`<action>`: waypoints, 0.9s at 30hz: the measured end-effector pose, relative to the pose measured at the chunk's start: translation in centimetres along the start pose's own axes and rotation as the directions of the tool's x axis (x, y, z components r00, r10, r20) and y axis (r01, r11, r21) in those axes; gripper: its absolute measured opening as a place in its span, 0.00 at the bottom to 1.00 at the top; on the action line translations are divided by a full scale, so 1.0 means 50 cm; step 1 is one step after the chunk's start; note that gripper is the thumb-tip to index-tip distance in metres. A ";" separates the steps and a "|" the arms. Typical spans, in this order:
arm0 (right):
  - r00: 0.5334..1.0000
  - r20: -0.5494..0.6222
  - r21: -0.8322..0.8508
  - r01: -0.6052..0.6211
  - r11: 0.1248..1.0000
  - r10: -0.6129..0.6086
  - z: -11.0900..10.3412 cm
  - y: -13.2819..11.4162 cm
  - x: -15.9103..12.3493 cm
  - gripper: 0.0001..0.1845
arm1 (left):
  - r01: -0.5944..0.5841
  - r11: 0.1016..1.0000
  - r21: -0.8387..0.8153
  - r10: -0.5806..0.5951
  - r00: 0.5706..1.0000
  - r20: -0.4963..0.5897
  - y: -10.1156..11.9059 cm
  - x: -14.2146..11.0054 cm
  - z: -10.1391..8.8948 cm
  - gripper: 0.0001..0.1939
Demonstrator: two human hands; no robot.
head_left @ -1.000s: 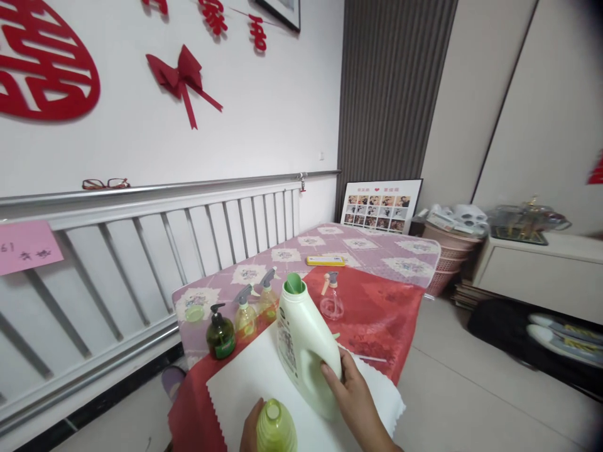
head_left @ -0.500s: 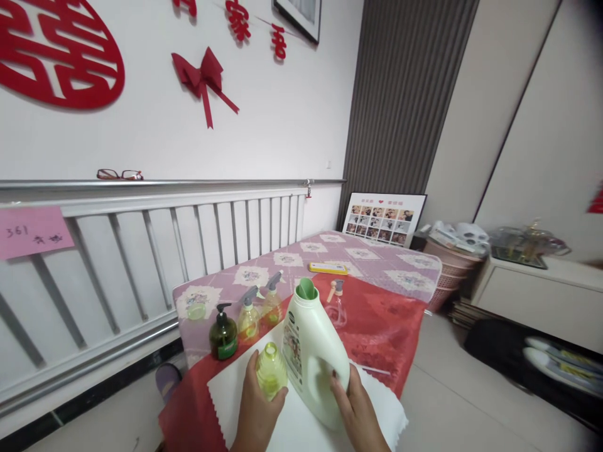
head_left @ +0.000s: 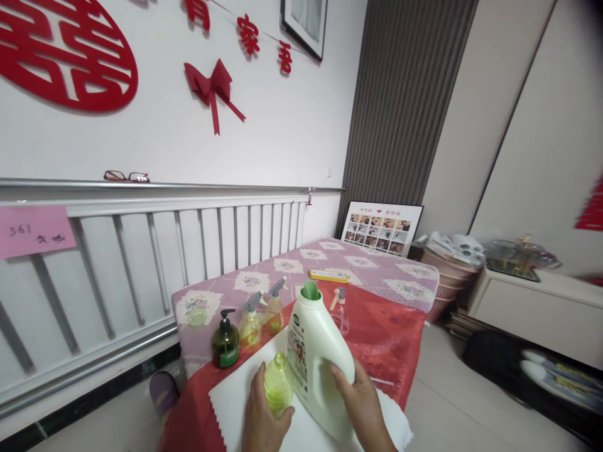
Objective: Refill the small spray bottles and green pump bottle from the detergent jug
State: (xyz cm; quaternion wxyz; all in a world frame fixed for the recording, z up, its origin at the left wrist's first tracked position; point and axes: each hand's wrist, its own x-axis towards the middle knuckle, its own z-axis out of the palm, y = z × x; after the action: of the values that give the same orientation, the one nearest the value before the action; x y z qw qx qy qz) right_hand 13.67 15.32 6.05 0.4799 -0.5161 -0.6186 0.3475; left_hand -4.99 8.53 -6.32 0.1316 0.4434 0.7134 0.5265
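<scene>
Your left hand (head_left: 266,408) wraps a small yellow-green bottle (head_left: 279,386): fingers curled round its left side, thumb pressing low on the right. Bottle sits inside that grip, neck rising clear above the fingers. Your right hand (head_left: 360,398) clasps the handle side of a large jug (head_left: 315,364), thumb over the handle, other fingers mostly hidden behind. Jug is just right of the bottle, between your hands, mouth up. Both are over the white mat (head_left: 235,392), inside its left scalloped edge; whether the bottle's base touches down, you cannot tell from here.

Bottle: translucent, ribbed, round-shouldered, narrow open neck. Jug: pale green, opaque, sloping along the handle side, printed label on its left face, darker green spout in the mouth.

Beyond the mat's far-left edge, toward the tabletop's (head_left: 381,274) left edge: dark green pump bottle (head_left: 225,345), then two grey-headed spray bottles (head_left: 250,329). Clear spray bottle (head_left: 343,319) behind the jug, partly covered, on the red cloth (head_left: 381,333).
</scene>
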 end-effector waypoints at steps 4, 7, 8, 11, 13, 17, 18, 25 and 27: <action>1.000 -0.007 -0.035 0.027 0.999 -0.027 -0.038 -0.065 0.026 0.26 | -0.029 0.999 0.035 0.029 0.999 -0.014 0.011 -0.005 0.004 0.48; 0.997 0.003 -0.081 0.072 0.994 -0.072 -0.082 -0.114 0.052 0.23 | 0.002 1.000 0.009 -0.002 1.000 0.001 0.009 -0.003 0.004 0.49; 0.996 0.018 -0.093 0.085 0.992 -0.084 -0.097 -0.129 0.060 0.23 | 0.019 1.000 -0.009 -0.019 1.000 0.009 0.006 -0.002 0.004 0.50; 0.989 0.096 -0.123 0.127 0.984 -0.115 -0.142 -0.175 0.084 0.21 | 0.077 0.995 -0.065 -0.074 0.996 0.054 -0.001 0.004 0.000 0.49; 0.980 0.150 -0.157 0.155 0.975 -0.131 -0.167 -0.203 0.096 0.19 | 0.099 0.992 -0.076 -0.093 0.993 0.074 0.000 0.004 -0.003 0.49; 0.957 0.266 -0.223 0.181 0.958 -0.119 -0.204 -0.242 0.111 0.20 | 0.090 0.995 -0.038 -0.090 0.996 0.002 0.013 -0.003 -0.005 0.45; 0.945 0.309 -0.225 0.183 0.957 -0.108 -0.211 -0.247 0.112 0.22 | 0.087 0.996 -0.035 -0.088 0.996 -0.016 0.017 -0.006 -0.006 0.45; 0.854 0.511 -0.186 0.216 0.959 -0.094 -0.245 -0.256 0.118 0.24 | 0.055 0.997 -0.045 -0.056 0.998 -0.031 0.022 -0.009 -0.005 0.44; 0.844 0.530 -0.199 0.217 0.956 -0.081 -0.250 -0.259 0.120 0.24 | 0.038 0.998 -0.051 -0.041 0.997 -0.060 0.019 -0.008 -0.003 0.43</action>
State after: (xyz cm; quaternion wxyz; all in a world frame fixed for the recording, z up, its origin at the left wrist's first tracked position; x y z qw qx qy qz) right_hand 21.59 17.39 23.15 0.2526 -0.4103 -0.8020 0.3531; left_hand -4.42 8.19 -5.56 0.1311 0.4092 0.7124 0.5549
